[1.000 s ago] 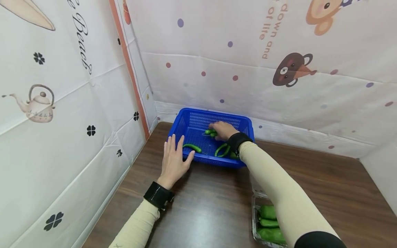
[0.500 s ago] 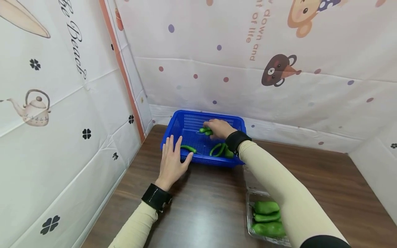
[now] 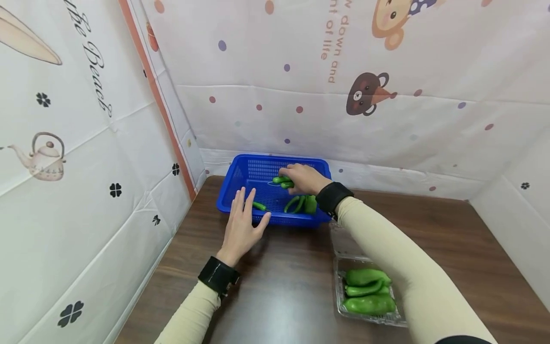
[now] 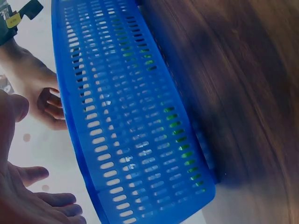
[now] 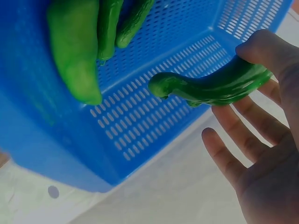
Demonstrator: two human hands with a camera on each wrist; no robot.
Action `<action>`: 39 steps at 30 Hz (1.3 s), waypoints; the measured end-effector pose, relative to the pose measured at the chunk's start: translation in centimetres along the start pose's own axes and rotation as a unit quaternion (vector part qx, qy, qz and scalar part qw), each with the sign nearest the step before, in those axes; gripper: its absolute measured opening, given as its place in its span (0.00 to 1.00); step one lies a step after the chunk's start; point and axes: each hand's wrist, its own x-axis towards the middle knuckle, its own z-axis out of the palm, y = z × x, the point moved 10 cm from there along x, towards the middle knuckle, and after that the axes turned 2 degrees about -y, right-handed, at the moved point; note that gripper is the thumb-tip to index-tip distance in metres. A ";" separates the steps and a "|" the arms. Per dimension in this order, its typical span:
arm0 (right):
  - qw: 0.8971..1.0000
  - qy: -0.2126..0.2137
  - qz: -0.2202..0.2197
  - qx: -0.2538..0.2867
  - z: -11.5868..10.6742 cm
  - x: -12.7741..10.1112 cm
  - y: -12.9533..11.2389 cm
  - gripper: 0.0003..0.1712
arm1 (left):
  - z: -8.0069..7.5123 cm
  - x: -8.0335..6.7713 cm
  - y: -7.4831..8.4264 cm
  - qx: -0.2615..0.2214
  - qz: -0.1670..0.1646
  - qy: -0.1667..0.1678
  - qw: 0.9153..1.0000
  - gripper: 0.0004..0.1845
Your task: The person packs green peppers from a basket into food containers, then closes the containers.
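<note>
My right hand (image 3: 302, 177) is over the right half of a blue plastic basket (image 3: 296, 220). In the right wrist view it pinches a glossy curved green pepper (image 5: 219, 86) between thumb and fingers, above the basket floor; in the head view two green ends show by the fingers. At the basket's near left rim my left hand (image 3: 242, 229) has its fingers extended; in the left wrist view the left hand (image 4: 28, 186) appears beside that rim, contact unclear. A slim green pepper (image 3: 259, 206) lies near it, partly hidden. Broad and slender peppers (image 5: 74, 51) lie at the basket's other end.
A clear plastic container (image 3: 338, 286) with several green peppers (image 3: 369, 304) stands at the right front, partly behind my right sleeve, its transparent lid folded back. Printed white cloth (image 3: 258, 119) stands behind the basket and along the left side of the wooden table (image 3: 275, 286).
The head view has swung right, so basket and container appear farther left. My right hand stays in the basket with its pepper, slightly higher. My left hand sits farther right along the rim.
</note>
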 end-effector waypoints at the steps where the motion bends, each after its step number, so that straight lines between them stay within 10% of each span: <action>1: 1.000 0.002 -0.002 -0.003 -0.2 -0.3 -0.1 0.33 | 0.1 0.0 0.2 -0.002 0.001 -0.001 1.000 0.43; 39: 0.997 0.068 -0.026 0.020 -3.0 -10.8 -1.0 0.27 | 2.4 -1.4 6.8 -0.047 0.088 -0.018 0.995 0.44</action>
